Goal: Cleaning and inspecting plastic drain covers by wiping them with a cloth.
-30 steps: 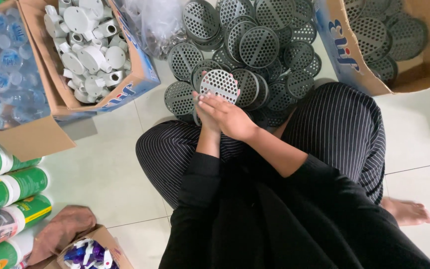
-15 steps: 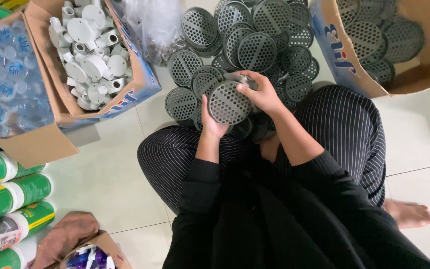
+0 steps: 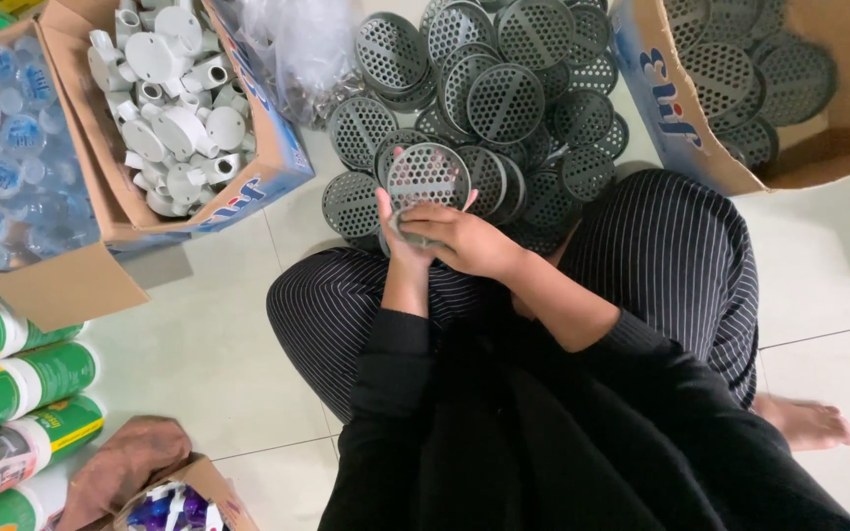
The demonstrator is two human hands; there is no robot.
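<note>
In left box point(image 3: 277, 162), white fittings point(image 3: 164, 108)

A brown cardboard box point(image 3: 248, 167) with blue and white printed sides is sitting at upper left, flaps open, holding white plastic fittings point(image 3: 169, 108). Just left of it, a second box point(image 3: 61, 280) of plain brown card is holding clear bottles with blue caps point(image 3: 12, 147). A third box point(image 3: 681, 118), blue and white outside, is lying at upper right with grey discs point(image 3: 740, 69) inside. Green tubes with white caps and yellow bands point(image 3: 12, 393) are lying in a row at the left edge. A small box point(image 3: 199, 487) at the bottom is showing blue and purple packets point(image 3: 164, 511). A clear plastic bag point(image 3: 297, 49) is lying between the boxes at top.
</note>
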